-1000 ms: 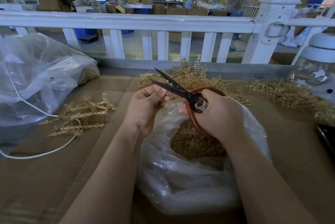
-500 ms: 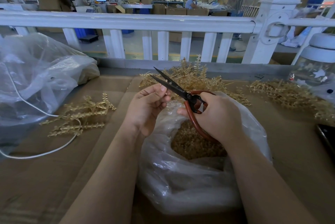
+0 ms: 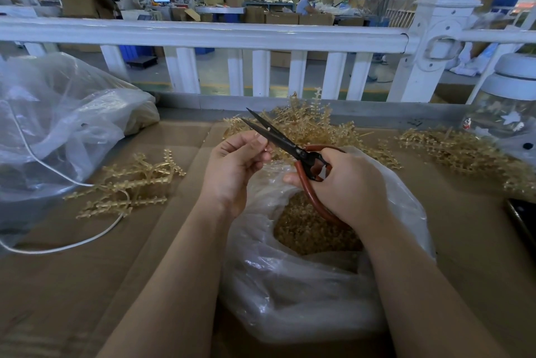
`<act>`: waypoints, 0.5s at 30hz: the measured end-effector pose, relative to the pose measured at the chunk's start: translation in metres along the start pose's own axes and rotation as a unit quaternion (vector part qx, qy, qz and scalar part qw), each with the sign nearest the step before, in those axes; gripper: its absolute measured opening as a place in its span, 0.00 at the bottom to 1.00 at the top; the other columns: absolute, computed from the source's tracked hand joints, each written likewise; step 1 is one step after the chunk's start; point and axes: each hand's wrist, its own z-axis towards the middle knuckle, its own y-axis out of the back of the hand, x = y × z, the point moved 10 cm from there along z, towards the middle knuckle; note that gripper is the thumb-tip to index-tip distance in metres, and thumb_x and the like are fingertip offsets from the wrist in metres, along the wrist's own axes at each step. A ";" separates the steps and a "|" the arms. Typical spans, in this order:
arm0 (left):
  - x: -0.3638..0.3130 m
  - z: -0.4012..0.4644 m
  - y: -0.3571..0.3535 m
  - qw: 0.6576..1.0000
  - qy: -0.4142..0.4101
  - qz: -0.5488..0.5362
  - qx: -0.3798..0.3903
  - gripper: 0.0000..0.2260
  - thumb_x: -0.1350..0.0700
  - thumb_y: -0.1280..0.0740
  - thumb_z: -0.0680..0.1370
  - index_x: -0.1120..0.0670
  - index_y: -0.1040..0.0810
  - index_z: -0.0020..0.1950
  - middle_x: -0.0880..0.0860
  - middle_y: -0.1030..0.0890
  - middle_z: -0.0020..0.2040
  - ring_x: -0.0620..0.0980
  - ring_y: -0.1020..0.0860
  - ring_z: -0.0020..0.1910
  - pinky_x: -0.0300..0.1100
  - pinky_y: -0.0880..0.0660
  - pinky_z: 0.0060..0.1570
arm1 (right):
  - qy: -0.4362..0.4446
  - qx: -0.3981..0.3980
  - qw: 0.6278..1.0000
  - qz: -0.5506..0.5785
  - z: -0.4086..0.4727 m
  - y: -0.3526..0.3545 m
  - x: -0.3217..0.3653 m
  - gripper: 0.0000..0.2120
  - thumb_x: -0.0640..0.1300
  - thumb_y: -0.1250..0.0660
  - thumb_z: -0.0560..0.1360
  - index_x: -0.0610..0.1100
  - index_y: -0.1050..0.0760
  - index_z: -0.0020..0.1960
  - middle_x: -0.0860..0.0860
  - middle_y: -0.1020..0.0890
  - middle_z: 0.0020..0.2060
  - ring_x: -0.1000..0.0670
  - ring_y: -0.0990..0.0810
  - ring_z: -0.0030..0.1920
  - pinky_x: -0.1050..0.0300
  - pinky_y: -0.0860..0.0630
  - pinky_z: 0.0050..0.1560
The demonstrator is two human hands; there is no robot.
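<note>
Scissors [image 3: 290,144] gripped in right hand [image 3: 348,186] — open blades beside left hand [image 3: 235,163] fingertips.

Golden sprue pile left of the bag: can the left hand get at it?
Probably yes: only bare cardboard lies between the left hand and the pile, though it pinches a small piece.

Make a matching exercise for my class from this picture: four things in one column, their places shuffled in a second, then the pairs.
1 scissors
2 open bag
3 white cord
4 glass jar

A far right edge
B left side of the cardboard
C gripped in the right hand
D centre foreground

Pairs: 1-C, 2-D, 3-B, 4-A
</note>
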 end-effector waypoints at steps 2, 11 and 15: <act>-0.005 0.000 -0.001 1.000 -0.028 0.015 -0.001 0.13 0.66 0.34 0.77 0.53 0.20 0.36 0.52 0.21 0.33 0.46 0.26 0.33 0.34 0.29 0.37 | -0.001 -0.005 1.000 0.005 0.000 0.000 -0.001 0.30 0.81 0.43 0.64 0.58 0.23 0.46 0.69 0.31 0.30 0.68 0.32 0.32 0.70 0.39 0.30; -0.007 -0.001 -0.009 0.998 -0.049 0.021 0.023 0.07 0.66 0.35 0.79 0.57 0.24 0.43 0.51 0.22 0.35 0.46 0.26 0.35 0.38 0.29 0.42 | -0.006 0.016 0.998 0.059 0.000 -0.008 -0.004 0.39 0.83 0.45 0.61 0.54 0.18 0.51 0.63 0.22 0.35 0.62 0.24 0.35 0.69 0.29 0.34; -0.007 0.001 -0.007 0.998 -0.055 0.021 0.025 0.06 0.66 0.35 0.78 0.58 0.24 0.43 0.51 0.21 0.35 0.46 0.26 0.35 0.36 0.28 0.41 | -0.003 0.008 0.998 0.058 0.000 -0.003 -0.003 0.32 0.82 0.42 0.62 0.57 0.22 0.45 0.65 0.24 0.32 0.64 0.25 0.34 0.67 0.30 0.32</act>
